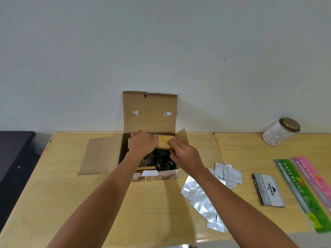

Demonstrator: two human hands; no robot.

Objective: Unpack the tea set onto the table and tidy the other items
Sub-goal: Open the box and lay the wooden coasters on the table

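An open cardboard box [150, 111] stands at the back of the wooden table [62, 194], its lid up against the wall. Inside lie dark glass tea pieces [163, 162] and a pale wooden piece [163, 140] at the far side. My left hand [143, 143] grips the wooden piece's left end. My right hand [184, 152] holds its right end with the fingers curled round the edge. A second wooden strip [146, 168] shows near the box's front wall.
Silver foil sachets [206, 194] are scattered right of the box. Further right lie a Joyko stamp pad pack [267, 188] and green [297, 192] and pink [312, 176] receipt books. A white tin with a brown lid [280, 131] stands at the back right. A dark surface [14, 158] adjoins the left.
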